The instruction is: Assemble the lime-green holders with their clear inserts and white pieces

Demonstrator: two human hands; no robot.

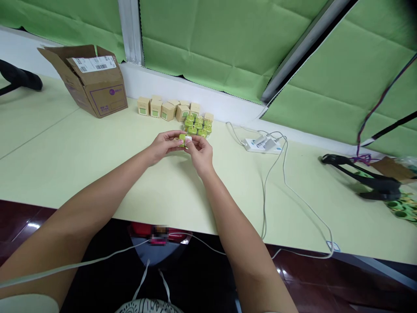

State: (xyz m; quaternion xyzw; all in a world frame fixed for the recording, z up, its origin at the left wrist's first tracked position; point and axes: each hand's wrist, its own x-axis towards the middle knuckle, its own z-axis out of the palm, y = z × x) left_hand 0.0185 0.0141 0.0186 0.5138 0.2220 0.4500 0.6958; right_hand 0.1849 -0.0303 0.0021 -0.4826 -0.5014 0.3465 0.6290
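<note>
Out over the table, both my hands meet around a small green case [181, 139] with rounded edges. The fingers of my left hand [162, 147] pinch its green side. On its right shows a small white block [188, 138], gripped between thumb and fingers of my right hand [202, 154]; whether it sits inside the green case I cannot tell. Just beyond my right hand stands a cluster of similar green cases [197, 124], several with a loop on top, apparently in a clear tray.
Several small cardboard boxes [155, 108] line the wall behind the cases. A large open carton [104, 95] stands at the back left. To the right lies a white power strip [263, 146] with trailing cables. A black stand [365, 176] is near more green pieces [402, 206].
</note>
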